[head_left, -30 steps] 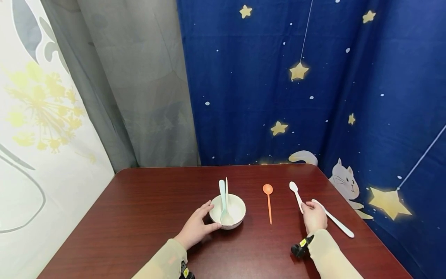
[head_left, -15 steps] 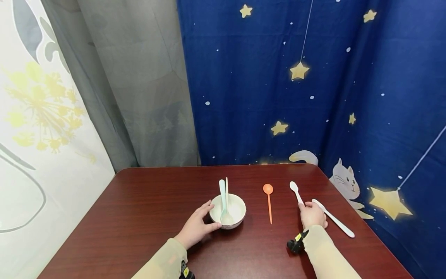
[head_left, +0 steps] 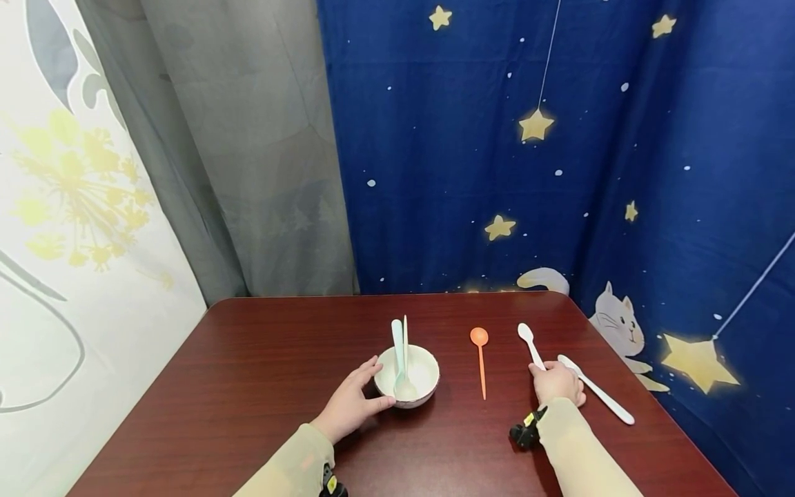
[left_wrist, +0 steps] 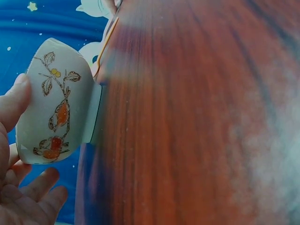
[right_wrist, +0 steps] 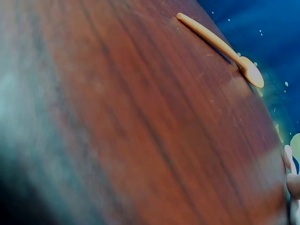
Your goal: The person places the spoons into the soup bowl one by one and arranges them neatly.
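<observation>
Bowl, round, white, dark-rimmed: on dark-red wood-grain table; held between thumb and fingers of left hand. Fruit-branch print outside. Contents: pale mint spoon, whitish spoon.
Spoon, slender, white, plastic-looking: on the table; handle apparently pinched by right hand, which covers its end and is cut off in the right wrist view.
Spoon, orange, long-handled: between bowl and right hand.
Spoon, white, larger: just right of right hand.
Yellow wrist label: marking unreadably small.

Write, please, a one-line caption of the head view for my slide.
Left hand touches a bowl with two utensils inside, right hand pinches a white spoon, an orange spoon lies between them.
</observation>
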`<state>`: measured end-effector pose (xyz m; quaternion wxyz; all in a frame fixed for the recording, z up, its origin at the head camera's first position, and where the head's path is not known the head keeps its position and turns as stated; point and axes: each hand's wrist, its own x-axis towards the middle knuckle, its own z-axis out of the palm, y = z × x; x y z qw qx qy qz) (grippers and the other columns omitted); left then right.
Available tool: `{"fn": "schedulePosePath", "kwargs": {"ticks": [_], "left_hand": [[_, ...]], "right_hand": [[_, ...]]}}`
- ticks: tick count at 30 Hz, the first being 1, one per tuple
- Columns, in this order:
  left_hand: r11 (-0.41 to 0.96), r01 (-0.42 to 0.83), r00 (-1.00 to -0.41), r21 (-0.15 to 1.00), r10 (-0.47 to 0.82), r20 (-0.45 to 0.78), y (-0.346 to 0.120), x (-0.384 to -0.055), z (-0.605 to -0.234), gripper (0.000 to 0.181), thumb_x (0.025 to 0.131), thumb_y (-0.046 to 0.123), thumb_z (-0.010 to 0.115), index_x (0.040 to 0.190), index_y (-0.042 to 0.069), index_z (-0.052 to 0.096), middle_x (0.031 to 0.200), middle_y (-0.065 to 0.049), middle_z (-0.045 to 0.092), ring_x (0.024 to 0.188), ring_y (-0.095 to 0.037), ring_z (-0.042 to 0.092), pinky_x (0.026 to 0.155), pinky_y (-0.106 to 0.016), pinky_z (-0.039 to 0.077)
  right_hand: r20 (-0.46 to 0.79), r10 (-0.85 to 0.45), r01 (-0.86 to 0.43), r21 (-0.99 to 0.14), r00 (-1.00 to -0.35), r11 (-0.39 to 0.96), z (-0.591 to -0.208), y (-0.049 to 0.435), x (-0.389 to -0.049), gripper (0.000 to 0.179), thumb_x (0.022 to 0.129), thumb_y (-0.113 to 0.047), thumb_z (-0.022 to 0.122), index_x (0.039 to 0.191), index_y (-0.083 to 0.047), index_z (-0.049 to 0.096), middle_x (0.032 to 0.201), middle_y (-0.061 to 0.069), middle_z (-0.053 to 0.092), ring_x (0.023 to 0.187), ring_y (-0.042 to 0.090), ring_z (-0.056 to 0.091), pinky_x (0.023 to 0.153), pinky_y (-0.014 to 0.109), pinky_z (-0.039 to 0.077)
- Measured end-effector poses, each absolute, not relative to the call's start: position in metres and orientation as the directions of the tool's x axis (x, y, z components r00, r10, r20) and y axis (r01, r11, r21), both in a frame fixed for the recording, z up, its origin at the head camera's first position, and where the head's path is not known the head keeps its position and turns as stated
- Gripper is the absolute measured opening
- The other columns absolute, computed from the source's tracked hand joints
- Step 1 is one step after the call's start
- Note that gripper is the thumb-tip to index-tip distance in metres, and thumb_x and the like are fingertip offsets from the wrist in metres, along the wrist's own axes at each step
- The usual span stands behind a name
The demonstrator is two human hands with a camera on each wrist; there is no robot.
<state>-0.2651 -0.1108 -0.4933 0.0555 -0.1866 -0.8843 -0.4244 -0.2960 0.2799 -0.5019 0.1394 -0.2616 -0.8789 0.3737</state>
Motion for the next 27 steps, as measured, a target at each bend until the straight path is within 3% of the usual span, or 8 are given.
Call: {"fn": "schedulePosePath", "kwargs": {"ticks": [6,18,27], "left_hand": [[0.564,0.379,-0.923,0.734,0.284,0.258,-0.1106,-0.2644,-0.4924,0.079,0.077,0.044,0.079,0.137,0.0,0.051,0.15,-0.015,0.039,0.137,-0.033,0.035,0.107,-0.052,0.033],[0.565,0.363,-0.93,0.741,0.273,0.247,-0.11,-0.2635,-0.4918,0.078,0.077,0.042,0.079,0.137,0.002,0.052,0.15,-0.013,0.039,0.137,-0.031,0.035,0.107,-0.05,0.032],[0.572,0.367,-0.929,0.734,0.274,0.25,-0.1101,-0.2638,-0.4923,0.079,0.076,0.045,0.079,0.137,0.002,0.052,0.15,-0.012,0.039,0.137,-0.031,0.035,0.108,-0.05,0.032]], "right_hand": [[0.053,0.563,0.357,-0.722,-0.825,0.592,-0.4993,0.2782,-0.2948,0.039,0.09,-0.029,0.064,0.116,-0.001,0.06,0.115,0.029,0.051,0.11,0.049,0.035,0.087,0.06,0.025],[0.086,0.563,0.355,-0.695,-0.822,0.625,-0.501,0.2798,-0.2975,0.028,0.088,-0.029,0.063,0.098,-0.003,0.065,0.103,0.029,0.059,0.1,0.049,0.041,0.08,0.059,0.029],[0.085,0.545,0.355,-0.674,-0.834,0.648,-0.502,0.2816,-0.2985,0.029,0.088,-0.029,0.061,0.098,-0.002,0.063,0.1,0.028,0.06,0.099,0.049,0.041,0.078,0.059,0.03]]}}
